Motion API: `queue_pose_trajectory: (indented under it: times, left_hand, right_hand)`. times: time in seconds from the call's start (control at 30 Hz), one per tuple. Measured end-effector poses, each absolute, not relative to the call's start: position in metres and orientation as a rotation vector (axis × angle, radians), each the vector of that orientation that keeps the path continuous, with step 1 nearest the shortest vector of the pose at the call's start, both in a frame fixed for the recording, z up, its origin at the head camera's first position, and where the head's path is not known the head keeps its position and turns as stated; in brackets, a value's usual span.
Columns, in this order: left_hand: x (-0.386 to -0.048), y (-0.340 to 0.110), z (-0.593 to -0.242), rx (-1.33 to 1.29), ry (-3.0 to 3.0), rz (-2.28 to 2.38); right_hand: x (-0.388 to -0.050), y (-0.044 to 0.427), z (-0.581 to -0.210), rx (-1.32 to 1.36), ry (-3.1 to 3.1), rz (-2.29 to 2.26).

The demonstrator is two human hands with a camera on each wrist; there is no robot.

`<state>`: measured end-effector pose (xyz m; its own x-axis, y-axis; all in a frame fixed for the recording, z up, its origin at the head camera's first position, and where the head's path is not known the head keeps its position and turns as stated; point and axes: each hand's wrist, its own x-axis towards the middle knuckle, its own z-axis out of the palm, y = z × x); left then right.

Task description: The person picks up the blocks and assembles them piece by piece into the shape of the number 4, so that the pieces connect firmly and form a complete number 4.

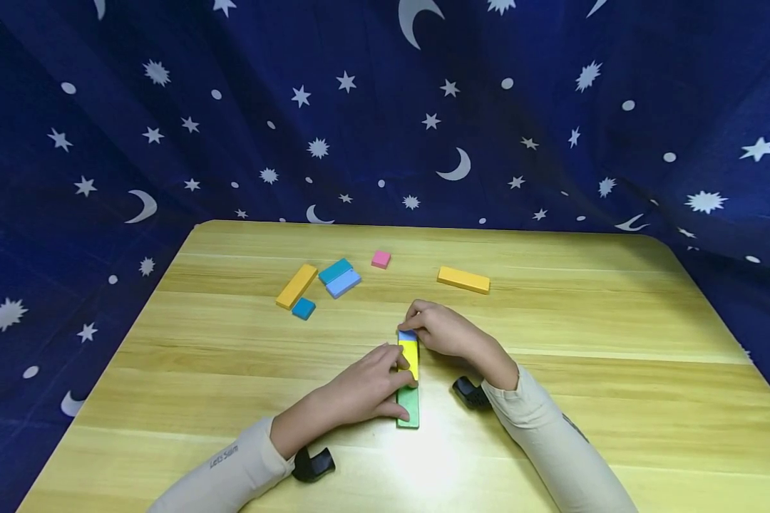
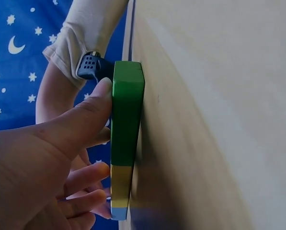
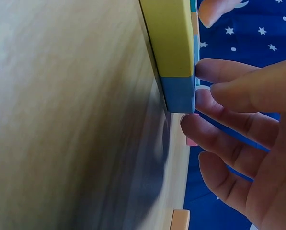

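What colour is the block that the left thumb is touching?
The block is green; it shows best in the left wrist view.

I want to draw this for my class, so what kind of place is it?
Probably an indoor play or filming corner, though I can't tell which. A dark blue moon-and-star cloth hangs behind a wood-grained table, and colored blocks lie on the table.

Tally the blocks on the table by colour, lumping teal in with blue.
Blue or teal blocks: 4
Orange blocks: 2
Yellow block: 1
Green block: 1
Pink block: 1
Total: 9
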<state>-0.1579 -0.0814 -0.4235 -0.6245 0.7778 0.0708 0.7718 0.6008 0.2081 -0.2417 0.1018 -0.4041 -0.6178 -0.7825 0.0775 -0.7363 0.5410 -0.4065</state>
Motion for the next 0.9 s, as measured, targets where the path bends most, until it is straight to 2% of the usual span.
queue_pose_trajectory:
  times: [0.9]
  left_hand:
    - [-0.1649,-0.0822,-0.4268,1.192,2.744,0.458]
  right_hand:
    - [-0.244,0.1035,-0.4026,-1.299,2.673,-0.648]
